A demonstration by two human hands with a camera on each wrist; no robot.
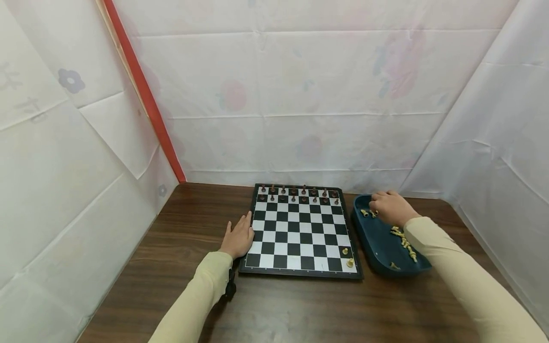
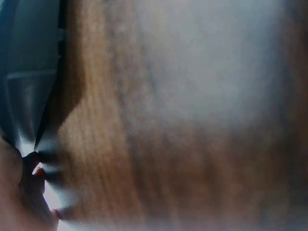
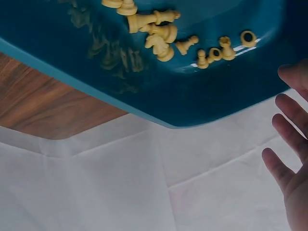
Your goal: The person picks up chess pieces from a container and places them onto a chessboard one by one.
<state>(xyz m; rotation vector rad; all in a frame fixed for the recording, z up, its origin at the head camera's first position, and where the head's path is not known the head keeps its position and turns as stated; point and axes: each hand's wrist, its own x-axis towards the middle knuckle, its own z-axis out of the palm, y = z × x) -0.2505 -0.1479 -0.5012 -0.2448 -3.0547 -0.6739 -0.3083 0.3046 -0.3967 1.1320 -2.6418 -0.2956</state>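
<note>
Chessboard [image 1: 299,230], left hand [image 1: 238,237] at edge, right hand [image 1: 393,208] over tray [image 1: 380,242]

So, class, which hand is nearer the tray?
Right: the right hand is over the far end of the tray; the left hand is across the board, at its left edge.

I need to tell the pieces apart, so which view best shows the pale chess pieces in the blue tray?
The right wrist view. The pale pieces look largest there, with clear shapes, though some are cropped. The head view shows them small, beside the right sleeve; the left wrist view shows none.
</note>
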